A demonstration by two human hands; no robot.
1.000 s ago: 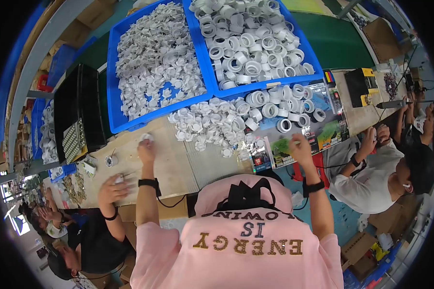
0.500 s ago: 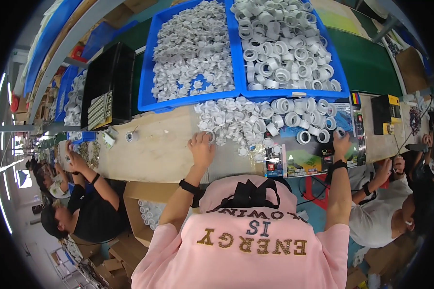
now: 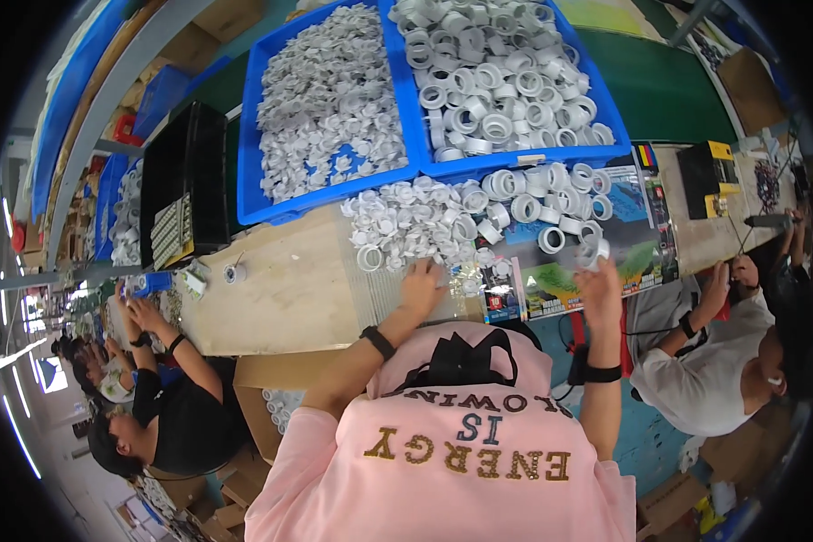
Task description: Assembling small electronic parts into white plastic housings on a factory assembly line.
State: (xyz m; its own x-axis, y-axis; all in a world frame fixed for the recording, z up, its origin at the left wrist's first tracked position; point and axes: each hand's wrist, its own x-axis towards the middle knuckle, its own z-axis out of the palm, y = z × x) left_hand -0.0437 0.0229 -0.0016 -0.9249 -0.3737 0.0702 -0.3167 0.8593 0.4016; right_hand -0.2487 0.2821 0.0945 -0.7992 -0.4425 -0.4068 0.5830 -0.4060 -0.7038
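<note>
My left hand (image 3: 422, 285) reaches into the near edge of a heap of small white plastic caps (image 3: 411, 221). Its fingers are bent down and close together, and whatever lies under the fingertips is hidden. A single white ring (image 3: 369, 258) lies on the table just left of that hand. My right hand (image 3: 598, 294) is raised over the printed sheet at the near right, its fingertips closed on a white plastic ring (image 3: 591, 252). Several more white rings (image 3: 551, 239) lie loose on the table beyond it.
A blue tray (image 3: 328, 192) of small white pieces stands behind the heap, beside a blue tray (image 3: 524, 157) full of white rings. Black bins (image 3: 210, 172) stand at left. A colourful printed sheet (image 3: 637, 262) covers the table at right. People work on both sides.
My left hand has moved right, away from the single ring, to the small caps. My right hand has come nearer to me and turned upward, with a ring showing at its fingertips. The view has shifted slightly.
</note>
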